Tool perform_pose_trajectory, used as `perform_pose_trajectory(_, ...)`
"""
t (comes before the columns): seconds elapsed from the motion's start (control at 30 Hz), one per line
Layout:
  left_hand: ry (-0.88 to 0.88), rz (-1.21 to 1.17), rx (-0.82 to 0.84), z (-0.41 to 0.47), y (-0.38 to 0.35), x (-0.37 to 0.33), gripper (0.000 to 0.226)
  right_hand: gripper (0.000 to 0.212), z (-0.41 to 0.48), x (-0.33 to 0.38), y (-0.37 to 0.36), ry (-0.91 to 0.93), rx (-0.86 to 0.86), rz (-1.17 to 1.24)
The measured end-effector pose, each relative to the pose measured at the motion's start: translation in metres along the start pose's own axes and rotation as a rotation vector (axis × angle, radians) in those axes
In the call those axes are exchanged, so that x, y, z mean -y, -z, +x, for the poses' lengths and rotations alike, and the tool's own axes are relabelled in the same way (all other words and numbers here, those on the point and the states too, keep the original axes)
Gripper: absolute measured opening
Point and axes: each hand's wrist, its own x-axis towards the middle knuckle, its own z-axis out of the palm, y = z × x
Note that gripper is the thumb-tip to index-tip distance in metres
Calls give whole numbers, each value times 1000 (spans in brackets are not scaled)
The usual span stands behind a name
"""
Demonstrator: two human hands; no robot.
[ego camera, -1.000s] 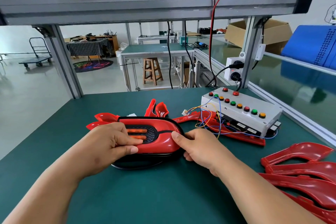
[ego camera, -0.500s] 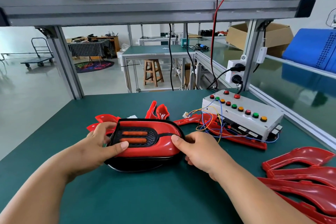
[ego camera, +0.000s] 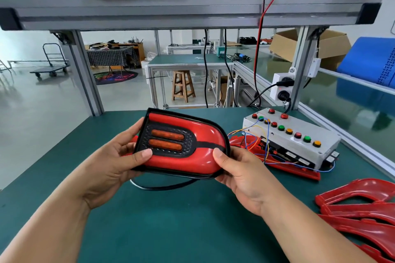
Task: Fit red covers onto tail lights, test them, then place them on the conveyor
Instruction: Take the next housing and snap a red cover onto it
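A tail light (ego camera: 181,145) with a glossy red cover, a black rim and two orange strips is held up above the green bench, face tilted toward me. My left hand (ego camera: 115,160) grips its left end, thumb on the front. My right hand (ego camera: 237,173) grips its rounded right end, thumb on the red cover. A black cable (ego camera: 162,187) hangs in a loop beneath it. The white test box (ego camera: 299,141) with coloured buttons and loose wires sits to the right.
Several loose red covers (ego camera: 363,209) lie stacked at the bench's right front. More red parts (ego camera: 284,166) lie under the test box's wires. A glass-topped conveyor (ego camera: 342,96) runs along the right. An aluminium frame post (ego camera: 85,74) stands at the back left.
Both hands have lifted the tail light off the bench and tilted its face up toward me. My left hand shifted from pressing on top to gripping the left end.
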Motion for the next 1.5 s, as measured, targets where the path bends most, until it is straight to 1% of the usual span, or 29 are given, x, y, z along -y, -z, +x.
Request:
perform_pose_trajectory(0.07, 10, -28, -3, 1, -6, 3, 71, 44, 1, 3, 4, 20, -15, 12)
perform_pose_trajectory(0.17, 27, -41, 27, 3, -7, 6, 101, 43, 1, 6, 9, 22, -13, 27)
perform_pose_trajectory(0.2, 29, -45, 33, 3, -5, 6, 104, 42, 1, 6, 9, 16, -5, 30)
perform_pose_trajectory(0.23, 30, -46, 48, 3, -3, 6, 103, 41, 1, 6, 9, 11, 2, 33)
perform_pose_trajectory(0.27, 34, -49, 69, 3, -1, 6, 96, 41, 1, 5, 9, 8, 13, 35)
perform_pose_trajectory(0.33, 16, -61, 117, 4, 3, 7, 73, 40, 0, 5, 9, 7, 50, 61)
perform_pose_trajectory(0.4, -14, -58, 160, 4, 6, 9, 66, 40, 0, 7, 8, 8, 94, 129)
perform_pose_trajectory(0.5, -47, -48, 162, 5, 4, 11, 67, 43, -1, 9, 7, 21, 110, 175)
perform_pose_trajectory(0.57, -67, -38, 146, 6, -1, 13, 71, 44, -1, 9, 9, 33, 98, 176)
perform_pose_trajectory(0.73, -102, -24, 120, 8, -7, 14, 74, 47, 2, 9, 11, 84, 63, 100)
perform_pose_trajectory(0.93, -83, -41, 70, 11, -11, 16, 75, 44, 4, 9, 13, 103, 29, 85)
perform_pose_trajectory(1.07, -86, -58, 49, 10, -13, 14, 76, 44, 4, 10, 14, 99, 56, 131)
perform_pose_trajectory(1.2, -107, -63, 12, 7, -21, 14, 77, 51, 3, 12, 17, 44, 121, 238)
perform_pose_trajectory(1.3, -119, 3, -27, 6, -27, 15, 81, 57, 3, 12, 18, 30, 135, 241)
perform_pose_trajectory(1.37, -93, 7, -12, 5, -27, 14, 83, 58, 4, 11, 18, 53, 117, 232)
perform_pose_trajectory(1.4, -71, -1, 21, 5, -26, 13, 82, 58, 5, 10, 18, 66, 112, 234)
perform_pose_trajectory(1.47, -23, -14, 89, 2, -21, 10, 76, 57, 5, 9, 17, 87, 104, 242)
perform_pose_trajectory(1.5, 1, -26, 96, 1, -19, 9, 72, 56, 5, 9, 16, 99, 99, 245)
